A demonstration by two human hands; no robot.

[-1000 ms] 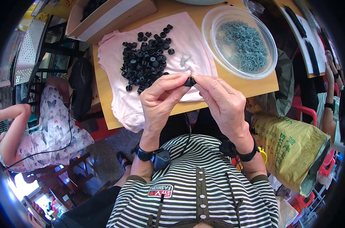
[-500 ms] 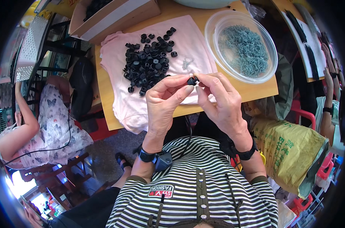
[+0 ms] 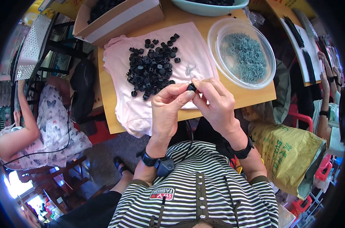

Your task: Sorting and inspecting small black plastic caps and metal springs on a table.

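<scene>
Between my two hands, above the near edge of the cloth, is a small black plastic cap (image 3: pixel 191 87). My left hand (image 3: pixel 168 104) pinches it between thumb and fingertips. From the other side, the fingertips of my right hand (image 3: pixel 217 102) close on it too; whether a screw sits between them I cannot see. A heap of black plastic caps (image 3: pixel 149 68) lies on a pink cloth (image 3: pixel 121 106) just beyond my left hand. A few loose screws (image 3: pixel 189 70) rest on the cloth past my fingertips.
A round clear tub (image 3: pixel 269 74) of screws stands right of the cloth. Behind are a cardboard box (image 3: pixel 123 19) and a pale green basin (image 3: pixel 203 8), both with black parts. A yellow sack (image 3: pixel 286 152) is at right. People sit at left and right.
My hands have come together around the black cap, the fingertips closer than before. The table and everything on it sit slightly lower in view.
</scene>
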